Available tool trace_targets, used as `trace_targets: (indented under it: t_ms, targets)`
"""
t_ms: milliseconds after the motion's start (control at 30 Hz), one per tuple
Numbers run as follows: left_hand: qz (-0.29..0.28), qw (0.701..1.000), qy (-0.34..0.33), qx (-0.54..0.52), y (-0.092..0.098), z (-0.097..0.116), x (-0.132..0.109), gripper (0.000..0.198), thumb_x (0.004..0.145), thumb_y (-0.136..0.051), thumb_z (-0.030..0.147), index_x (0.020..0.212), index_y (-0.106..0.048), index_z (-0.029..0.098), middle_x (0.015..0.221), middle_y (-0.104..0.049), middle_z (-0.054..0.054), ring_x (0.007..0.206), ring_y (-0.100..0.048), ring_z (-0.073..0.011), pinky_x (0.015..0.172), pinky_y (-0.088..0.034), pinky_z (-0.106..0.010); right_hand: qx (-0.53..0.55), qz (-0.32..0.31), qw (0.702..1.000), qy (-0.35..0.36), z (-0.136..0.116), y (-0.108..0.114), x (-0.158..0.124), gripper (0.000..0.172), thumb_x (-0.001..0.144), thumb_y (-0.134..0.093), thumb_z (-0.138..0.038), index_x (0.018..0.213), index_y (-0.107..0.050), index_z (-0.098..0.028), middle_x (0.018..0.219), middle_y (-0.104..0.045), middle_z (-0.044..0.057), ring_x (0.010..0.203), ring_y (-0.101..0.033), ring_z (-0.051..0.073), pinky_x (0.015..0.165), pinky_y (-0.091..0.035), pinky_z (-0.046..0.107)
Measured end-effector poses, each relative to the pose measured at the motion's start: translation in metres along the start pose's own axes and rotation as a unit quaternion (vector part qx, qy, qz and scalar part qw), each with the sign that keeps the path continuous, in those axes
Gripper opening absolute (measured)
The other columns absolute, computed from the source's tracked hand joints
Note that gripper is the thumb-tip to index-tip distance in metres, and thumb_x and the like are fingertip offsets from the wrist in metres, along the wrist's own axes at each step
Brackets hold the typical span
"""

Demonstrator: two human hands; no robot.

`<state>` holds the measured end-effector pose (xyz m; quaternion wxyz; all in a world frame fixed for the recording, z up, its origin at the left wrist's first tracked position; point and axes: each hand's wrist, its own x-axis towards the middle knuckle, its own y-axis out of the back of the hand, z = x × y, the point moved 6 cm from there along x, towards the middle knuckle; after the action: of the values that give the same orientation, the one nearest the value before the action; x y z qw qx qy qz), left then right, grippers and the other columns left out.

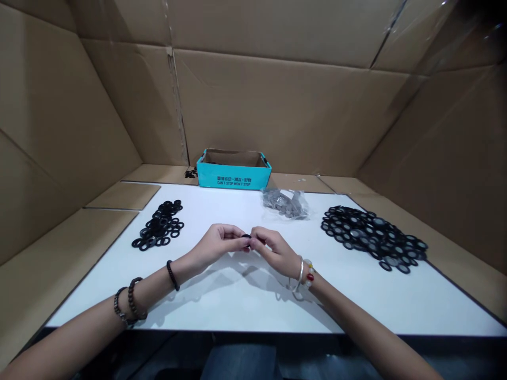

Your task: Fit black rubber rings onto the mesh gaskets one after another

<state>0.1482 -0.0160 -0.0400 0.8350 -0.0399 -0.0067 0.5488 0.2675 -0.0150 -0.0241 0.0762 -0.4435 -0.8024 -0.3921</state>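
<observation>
At twelve o'clock a turquoise box [234, 177] stands open-topped at the far edge of the white desk [206, 316], its brown inside showing and dark lettering, "CAN'T STOP WON'T STOP", across its front. Behind it rises a creased cardboard wall [273, 111]. More cardboard slopes up at ten o'clock [59, 121] and three o'clock [451, 153]; a flat cardboard panel [122, 196] lies at nine.

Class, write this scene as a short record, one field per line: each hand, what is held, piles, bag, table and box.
Left hand: pinching a small black piece
Right hand: pinching the same piece
Held piece: partly hidden, exact shape unclear
Left pile: loose black rings
Right pile: larger, dark-rimmed pale discs
Bag: clear plastic, grey pieces inside
Table: white top
Box: teal, open-topped, at the far side
</observation>
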Motion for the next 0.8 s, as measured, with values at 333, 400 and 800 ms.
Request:
trace_targets:
  t_ms: [333,400,800]
  targets:
    - [-0.012,1.000,0.003,-0.004,-0.002,0.003,-0.001,0.021,0.064,-0.073,0.028,0.069,-0.062,0.011,0.063,-0.061,-0.001,0.061,-0.056,-0.0116,0.065,-0.042,-0.025,-0.021,0.045,0.997,0.056,-0.015,-0.004,-0.004,0.024,0.088,-0.042,-0.020,0.066,-0.047,-0.017,0.059,-0.043,-0.001,0.059,-0.038,0.012,0.056,-0.033,0.025]
    - [-0.009,1.000,-0.002,0.003,-0.003,0.005,-0.002,0.020,0.064,-0.073,0.028,0.069,-0.062,0.011,0.063,-0.061,-0.001,0.062,-0.056,-0.0116,0.065,-0.042,-0.025,-0.021,0.053,0.996,0.063,-0.017,-0.003,-0.005,0.022,0.088,-0.042,-0.019,0.067,-0.049,-0.017,0.060,-0.044,0.000,0.060,-0.038,0.012,0.057,-0.032,0.026]
    - [-0.033,0.998,0.059,-0.001,0.006,-0.006,0.000,0.018,0.059,-0.077,0.024,0.061,-0.065,0.011,0.058,-0.067,-0.003,0.056,-0.058,-0.0098,0.055,-0.040,-0.019,0.096,0.003,0.995,-0.025,0.005,-0.008,-0.006,0.036,0.089,-0.042,-0.042,0.063,-0.045,-0.017,0.059,-0.037,-0.002,0.056,-0.035,0.010,0.054,-0.029,0.024]
